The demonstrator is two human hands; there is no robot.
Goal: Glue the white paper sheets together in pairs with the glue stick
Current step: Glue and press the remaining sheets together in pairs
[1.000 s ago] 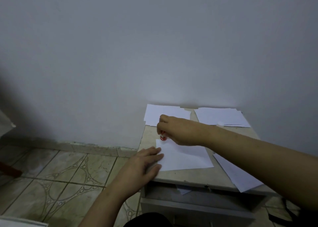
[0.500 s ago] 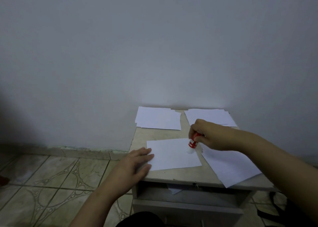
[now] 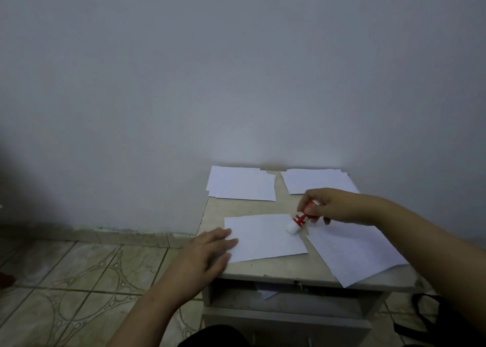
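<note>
Two hands were on the job. Left hand (image 3: 207,252) lay flat, fingers straight, pressing the near-left corner of the centre sheet (image 3: 265,237). Right hand (image 3: 334,206) pinched the red glue stick (image 3: 301,219), tilted, its white tip touching that sheet's far-right edge. A second sheet (image 3: 352,254) lay under and nearer than the right hand, overhanging the small table (image 3: 263,270). Two paper stacks (image 3: 242,183) (image 3: 313,181) sat beyond both hands, by the wall.

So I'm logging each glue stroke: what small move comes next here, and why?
Probably draw the glue stick down the sheet's right edge: the right hand has its tip at the top right corner, and the left hand pins the left edge.
</note>
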